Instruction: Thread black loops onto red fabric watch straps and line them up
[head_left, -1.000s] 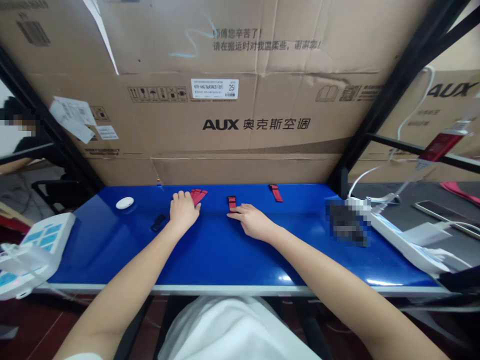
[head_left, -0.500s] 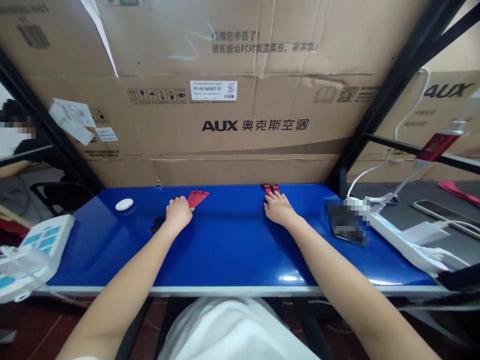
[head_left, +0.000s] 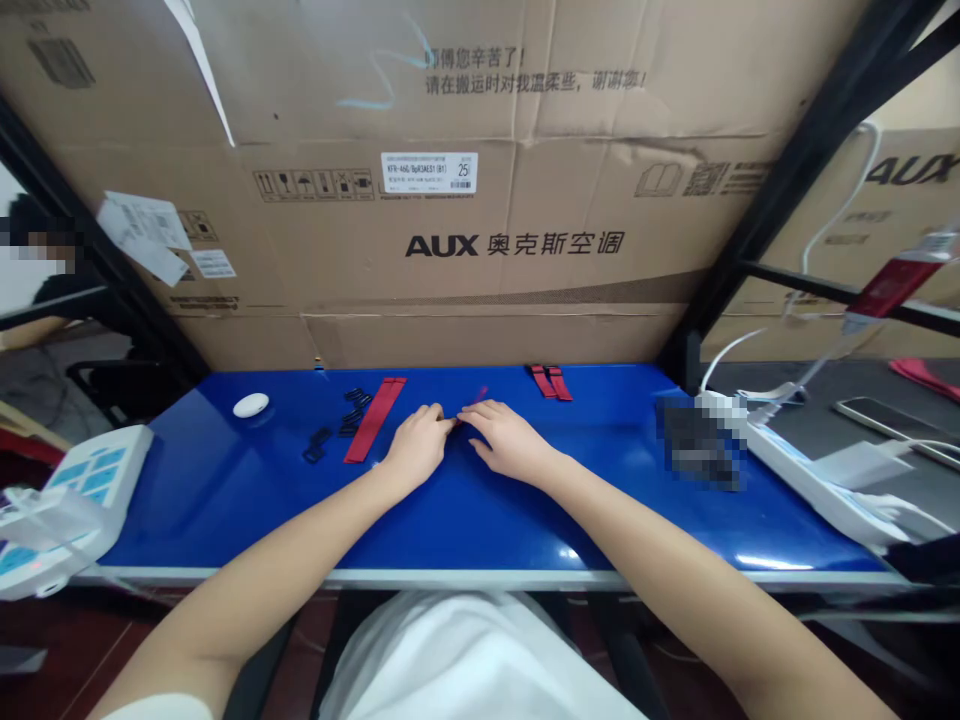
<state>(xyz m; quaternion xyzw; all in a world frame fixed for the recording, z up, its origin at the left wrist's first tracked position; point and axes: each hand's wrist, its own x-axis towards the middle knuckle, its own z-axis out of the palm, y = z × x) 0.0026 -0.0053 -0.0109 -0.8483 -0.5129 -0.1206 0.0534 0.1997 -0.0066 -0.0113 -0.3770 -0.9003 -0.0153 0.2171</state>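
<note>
Over the middle of the blue table, my left hand is closed in a pinch on a red strap, which is blurred and mostly hidden by fingers. My right hand meets it there, fingers stretched over the strap and thumb held apart. Left of my left hand lie flat red straps side by side. Beside them are several black plastic buckles, with more black buckles nearer me. Toward the back right rest two red straps with black buckles.
A white round disc lies at the back left. White power strips stand at the left and right edges. A blurred-out dark item sits at right. A large cardboard box walls the back. Another person is at far left.
My left hand has moved right with a red strap, uncovering the black buckles and the other straps. My right hand has left the buckled straps and come left to the middle.
</note>
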